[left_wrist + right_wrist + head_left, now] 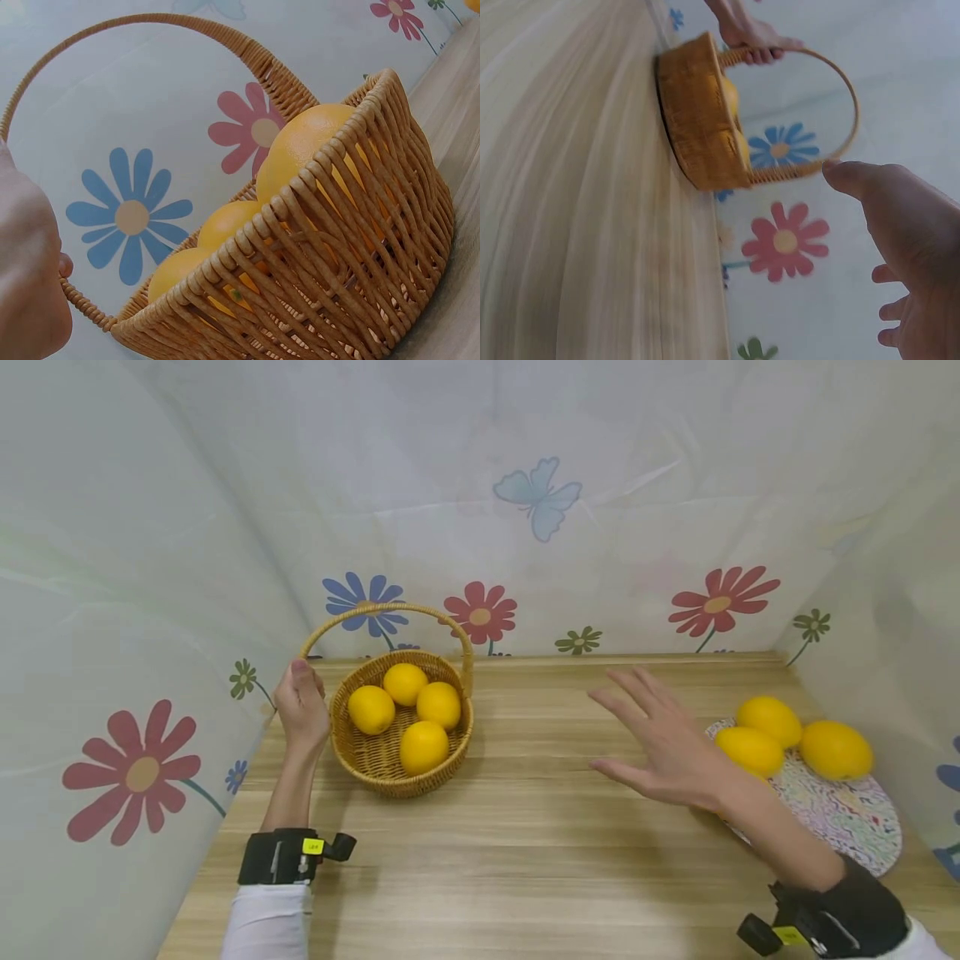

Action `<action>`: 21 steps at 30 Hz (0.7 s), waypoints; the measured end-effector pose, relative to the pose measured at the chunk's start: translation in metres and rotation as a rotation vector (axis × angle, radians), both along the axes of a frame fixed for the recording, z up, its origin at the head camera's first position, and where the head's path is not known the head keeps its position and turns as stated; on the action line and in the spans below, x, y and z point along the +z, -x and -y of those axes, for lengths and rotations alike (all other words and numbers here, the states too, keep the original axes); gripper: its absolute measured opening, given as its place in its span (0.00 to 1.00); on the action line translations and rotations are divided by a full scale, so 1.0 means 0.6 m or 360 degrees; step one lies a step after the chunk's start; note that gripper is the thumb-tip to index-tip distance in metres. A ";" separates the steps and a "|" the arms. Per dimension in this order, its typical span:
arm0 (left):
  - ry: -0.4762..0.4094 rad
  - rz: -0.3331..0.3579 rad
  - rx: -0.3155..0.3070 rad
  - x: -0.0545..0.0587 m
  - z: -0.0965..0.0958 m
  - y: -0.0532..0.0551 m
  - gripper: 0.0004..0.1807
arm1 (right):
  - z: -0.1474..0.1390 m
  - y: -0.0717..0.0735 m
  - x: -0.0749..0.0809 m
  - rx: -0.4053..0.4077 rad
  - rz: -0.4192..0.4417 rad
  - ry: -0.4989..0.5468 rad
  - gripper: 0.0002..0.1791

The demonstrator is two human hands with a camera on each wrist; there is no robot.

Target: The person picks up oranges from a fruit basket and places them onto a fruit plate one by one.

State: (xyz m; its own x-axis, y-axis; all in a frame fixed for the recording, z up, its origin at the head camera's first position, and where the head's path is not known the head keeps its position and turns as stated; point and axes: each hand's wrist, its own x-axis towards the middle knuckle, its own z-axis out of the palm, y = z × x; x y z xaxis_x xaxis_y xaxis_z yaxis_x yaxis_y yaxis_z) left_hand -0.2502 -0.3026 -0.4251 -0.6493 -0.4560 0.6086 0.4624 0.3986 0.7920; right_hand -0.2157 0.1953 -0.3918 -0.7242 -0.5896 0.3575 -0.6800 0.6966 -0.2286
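Note:
A woven wicker basket (401, 787) with a tall arched handle stands on the table at the left, holding several yellow lemons (424, 748). My left hand (303, 706) grips the left side of its handle, fingers curled round the wicker; the left wrist view shows the handle (90, 304) coming out below the hand. Between basket and plate, my right hand (667, 747) is held over the table with its fingers spread and nothing in them. Just right of it, several more lemons (836, 750) lie on a patterned plate (847, 814), partly hidden by the right hand and forearm.
The wooden table (525, 843) is bounded at the back and both sides by pale curtains (585, 435) printed with flowers and a butterfly. The basket stands close to the back left edge, the plate near the right curtain. Dark camera straps (273, 858) circle both wrists.

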 end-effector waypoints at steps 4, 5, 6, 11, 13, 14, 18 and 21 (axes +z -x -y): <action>0.0002 -0.0008 -0.0007 0.004 -0.003 -0.005 0.33 | 0.059 0.004 -0.004 0.0126 0.0050 -0.0071 0.51; 0.0002 -0.0009 -0.0009 0.005 -0.003 -0.005 0.33 | 0.073 0.005 -0.003 0.0157 0.0065 -0.0089 0.51; 0.0004 -0.0009 -0.0006 0.004 -0.002 -0.005 0.33 | 0.087 0.006 -0.002 0.0194 0.0078 -0.0100 0.51; -0.0004 0.0008 0.0007 -0.014 0.013 0.007 0.32 | 0.153 0.012 0.003 0.0352 0.0155 -0.0159 0.50; -0.0019 0.0014 -0.0008 -0.023 0.021 0.014 0.32 | 0.178 0.015 0.004 0.0397 0.0200 -0.0174 0.49; -0.0029 0.0012 -0.0023 -0.028 0.025 0.018 0.32 | 0.190 0.017 0.004 0.0417 0.0220 -0.0177 0.48; -0.0041 0.0018 -0.0043 -0.033 0.030 0.024 0.33 | 0.239 0.026 0.002 0.0483 0.0295 -0.0175 0.44; -0.0025 0.0034 -0.0005 -0.026 0.022 0.021 0.34 | 0.274 0.035 0.001 0.0529 0.0323 -0.0173 0.42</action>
State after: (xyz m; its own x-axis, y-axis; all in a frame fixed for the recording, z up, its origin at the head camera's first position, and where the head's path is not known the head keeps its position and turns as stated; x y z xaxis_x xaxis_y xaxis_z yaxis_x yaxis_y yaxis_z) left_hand -0.2626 -0.3160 -0.4407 -0.6636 -0.4632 0.5875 0.4468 0.3844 0.8078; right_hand -0.2366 0.0311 -0.3910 -0.5373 -0.8300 0.1496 -0.8209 0.4741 -0.3184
